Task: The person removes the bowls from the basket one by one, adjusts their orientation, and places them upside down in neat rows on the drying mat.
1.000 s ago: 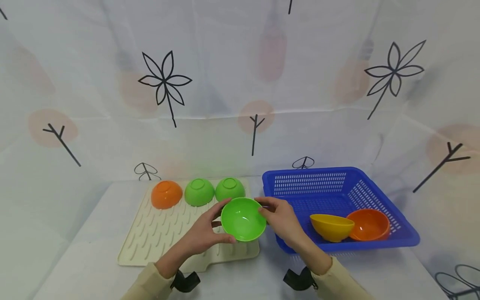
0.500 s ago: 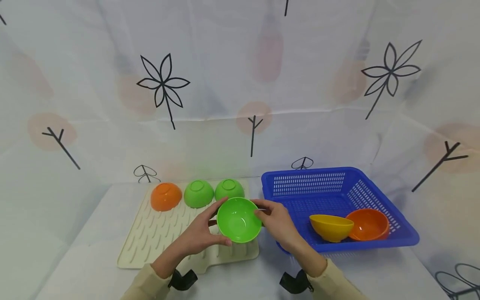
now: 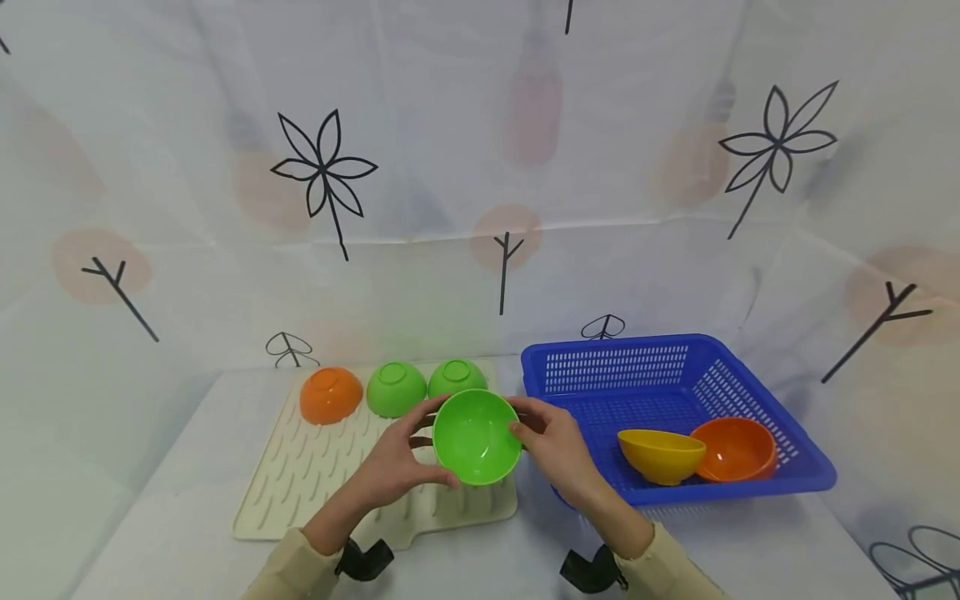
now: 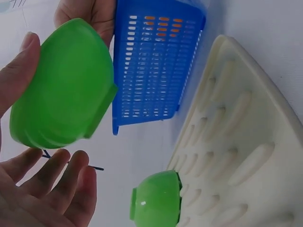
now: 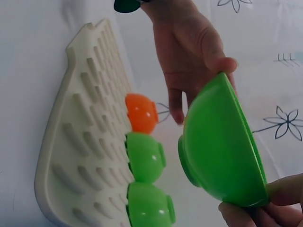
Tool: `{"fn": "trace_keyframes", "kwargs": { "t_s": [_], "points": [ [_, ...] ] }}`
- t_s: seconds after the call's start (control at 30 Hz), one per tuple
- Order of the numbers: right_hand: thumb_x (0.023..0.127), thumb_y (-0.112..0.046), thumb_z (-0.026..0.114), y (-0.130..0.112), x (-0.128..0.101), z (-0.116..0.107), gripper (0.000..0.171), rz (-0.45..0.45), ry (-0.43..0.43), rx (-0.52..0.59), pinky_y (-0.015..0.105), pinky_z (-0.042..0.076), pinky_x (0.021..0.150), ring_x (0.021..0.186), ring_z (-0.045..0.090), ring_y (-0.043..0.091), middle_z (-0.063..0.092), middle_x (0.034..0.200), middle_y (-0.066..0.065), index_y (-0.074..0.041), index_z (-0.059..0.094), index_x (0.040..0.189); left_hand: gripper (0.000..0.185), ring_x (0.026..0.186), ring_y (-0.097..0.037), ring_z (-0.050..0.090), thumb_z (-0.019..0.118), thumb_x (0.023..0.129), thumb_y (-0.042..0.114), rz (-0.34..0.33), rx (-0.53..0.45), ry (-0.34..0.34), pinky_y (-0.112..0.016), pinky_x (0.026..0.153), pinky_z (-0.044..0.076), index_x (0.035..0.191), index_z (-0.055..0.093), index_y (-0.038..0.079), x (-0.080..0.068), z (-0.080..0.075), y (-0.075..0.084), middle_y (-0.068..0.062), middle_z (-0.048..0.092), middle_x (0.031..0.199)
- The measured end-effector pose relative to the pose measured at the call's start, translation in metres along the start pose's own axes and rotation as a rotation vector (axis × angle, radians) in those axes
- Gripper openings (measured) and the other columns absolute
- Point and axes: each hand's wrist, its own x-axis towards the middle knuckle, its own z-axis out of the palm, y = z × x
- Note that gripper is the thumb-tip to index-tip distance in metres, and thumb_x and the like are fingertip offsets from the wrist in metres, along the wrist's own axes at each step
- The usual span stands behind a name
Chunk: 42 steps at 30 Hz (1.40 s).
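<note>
Green plastic front and centre: the green bowl (image 3: pixel 477 436) is up in the air between both hands, held over the right end of the cream drying mat (image 3: pixel 315 475), its open mouth tipped toward the person. The left hand (image 3: pixel 397 458) grips the bowl's left rim, thumb across the near edge and fingers spread behind it; the left wrist view shows that thumb (image 4: pixel 16 71) pressed on the outer wall and the other fingers fanned loosely just below. The right hand (image 3: pixel 551 446) pinches the opposite rim, fingertips (image 5: pixel 246 215) closed on the edge in the right wrist view.

Against a second ago, the bowl has drifted a little left and a touch higher, away from the blue basket (image 3: pixel 750 375) and further over the mat. Both hands have travelled with it, and the grip on either side looks unchanged. The bowl's mouth now faces the camera a bit more squarely.

Nothing else has budged. Along the far edge of the mat, three bowls sit upside down in a row: an orange bowl (image 3: pixel 331 395) on the left, then a green one (image 3: pixel 396 388), then a second green one (image 3: pixel 456 377) partly hidden behind the held bowl. In the basket, a yellow bowl (image 3: pixel 661 455) lies tilted against another orange bowl (image 3: pixel 735 449) at the near right corner. Cream sleeves (image 3: pixel 288 571) show at both wrists.
</note>
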Motion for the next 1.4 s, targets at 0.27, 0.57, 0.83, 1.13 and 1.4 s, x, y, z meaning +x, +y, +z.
{"fn": "trace_keyframes", "kwargs": {
  "t_s": [0.27, 0.57, 0.83, 1.13, 1.4],
  "points": [
    [0.096, 0.002, 0.061, 0.0, 0.001, -0.002, 0.032, -0.008, -0.004, 0.091, 0.036, 0.057, 0.088, 0.112, 0.064, 0.026, 0.067, 0.122, 0.01, -0.005, 0.065, 0.127, 0.092, 0.124, -0.027, 0.052, 0.092, 0.071, 0.022, -0.045, -0.071, 0.013, -0.038, 0.096, 0.051, 0.149, 0.042, 0.012, 0.001, -0.002, -0.013, -0.005, 0.054, 0.139],
    [0.095, 0.006, 0.06, 0.002, 0.002, -0.003, 0.033, -0.04, 0.011, 0.127, 0.035, 0.056, 0.09, 0.111, 0.064, 0.027, 0.068, 0.121, 0.008, -0.007, 0.066, 0.123, 0.081, 0.123, -0.029, 0.054, 0.087, 0.078, 0.016, -0.026, -0.133, -0.019, -0.035, 0.094, 0.053, 0.146, 0.045, 0.008, 0.004, -0.004, -0.024, -0.01, 0.057, 0.137],
    [0.095, 0.01, 0.056, 0.001, 0.002, -0.004, 0.032, -0.062, -0.016, 0.151, 0.034, 0.053, 0.096, 0.118, 0.06, 0.027, 0.064, 0.127, 0.009, -0.004, 0.063, 0.122, 0.078, 0.119, -0.032, 0.056, 0.088, 0.075, 0.009, 0.008, -0.182, 0.011, -0.035, 0.09, 0.055, 0.142, 0.049, 0.006, 0.004, -0.004, -0.018, -0.014, 0.059, 0.133],
    [0.097, -0.001, 0.06, 0.0, 0.0, -0.006, 0.028, -0.057, -0.028, 0.072, 0.048, 0.045, 0.105, 0.123, 0.057, 0.024, 0.067, 0.123, 0.004, -0.008, 0.066, 0.124, 0.078, 0.116, -0.035, 0.057, 0.089, 0.073, 0.008, 0.022, -0.127, 0.049, -0.035, 0.086, 0.057, 0.142, 0.051, 0.006, 0.001, -0.012, -0.014, -0.012, 0.059, 0.132],
    [0.097, -0.007, 0.063, -0.006, -0.004, -0.008, 0.031, -0.069, -0.027, 0.01, 0.052, 0.038, 0.11, 0.126, 0.054, 0.023, 0.065, 0.127, 0.004, -0.012, 0.065, 0.128, 0.078, 0.115, -0.028, 0.058, 0.09, 0.072, 0.012, 0.064, 0.025, 0.065, -0.046, 0.086, 0.056, 0.141, 0.054, 0.013, -0.002, -0.017, -0.008, -0.006, 0.06, 0.132]
  ]
}}
